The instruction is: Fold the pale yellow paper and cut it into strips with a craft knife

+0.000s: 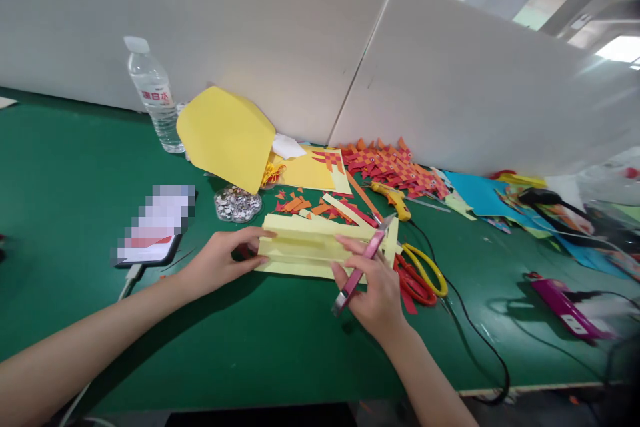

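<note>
A pale yellow folded paper (305, 250) lies lengthwise before me, with crease lines running along it. My left hand (237, 255) is closed on its left end, thumb at the near edge and fingers at the far edge. A slim pink utility knife (361, 268) slants across my right hand (373, 280), held in the grip while the fingertips touch the paper's right part. Just right of that hand lie scissors with a yellow and red handle (425, 270). Pale paper strips (345, 210) and orange scraps (297, 205) lie beyond the paper.
On the green table (240, 353) are a phone (155, 227) on a cable, a water bottle (155, 100), a tub of googly eyes (238, 203), yellow card (225, 137), woven orange paper fish (385, 163), a yellow glue gun (393, 200), blue sheets (475, 193) and a purple power strip (570, 310).
</note>
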`<state>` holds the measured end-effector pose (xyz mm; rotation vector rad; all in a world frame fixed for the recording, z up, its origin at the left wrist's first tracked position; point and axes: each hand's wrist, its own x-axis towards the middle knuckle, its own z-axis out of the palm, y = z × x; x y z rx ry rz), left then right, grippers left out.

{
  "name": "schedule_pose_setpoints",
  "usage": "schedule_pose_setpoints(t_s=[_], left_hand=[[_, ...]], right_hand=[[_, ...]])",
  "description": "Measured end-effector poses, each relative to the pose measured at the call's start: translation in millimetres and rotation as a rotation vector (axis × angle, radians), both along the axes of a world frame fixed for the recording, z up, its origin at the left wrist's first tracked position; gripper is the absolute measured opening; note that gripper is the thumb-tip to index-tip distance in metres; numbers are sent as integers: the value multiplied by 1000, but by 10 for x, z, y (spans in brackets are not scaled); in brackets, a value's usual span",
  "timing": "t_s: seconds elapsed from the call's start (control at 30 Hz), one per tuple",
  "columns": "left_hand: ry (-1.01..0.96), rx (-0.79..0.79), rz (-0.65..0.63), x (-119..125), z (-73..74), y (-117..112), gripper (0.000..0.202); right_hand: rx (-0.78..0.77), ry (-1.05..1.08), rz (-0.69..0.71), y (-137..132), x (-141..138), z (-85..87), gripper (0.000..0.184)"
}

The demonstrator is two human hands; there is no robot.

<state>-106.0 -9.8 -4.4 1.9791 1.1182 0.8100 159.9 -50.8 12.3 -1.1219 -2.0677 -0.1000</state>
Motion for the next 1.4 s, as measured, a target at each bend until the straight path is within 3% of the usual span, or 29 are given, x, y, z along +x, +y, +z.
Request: schedule_pose_setpoints(t_s=[0.07, 0.3, 0.6, 0.9, 1.1, 1.3, 1.4], left_hand=[[57, 35, -16, -5, -17, 14, 17], [196, 104, -41, -1, -42, 42, 21], [320, 270, -29, -41, -90, 52, 25], [271, 471, -45, -53, -77, 50, 15], [205, 430, -143, -40, -142, 66, 14], [240, 453, -149, -35, -148, 65, 12], [253, 462, -149, -37, -149, 72, 12]], right_hand=[[25, -14, -47, 55, 6, 32, 13], [-204, -185, -120, 332, -11, -73, 4], [-52, -83, -186, 422, 6, -47, 21], [-208, -133, -74, 405, 9, -113, 14], [-275, -78, -82, 359, 40, -85, 11], [-281, 98, -79, 210, 38, 30, 19], [-331, 193, 3, 102, 20, 96, 32]])
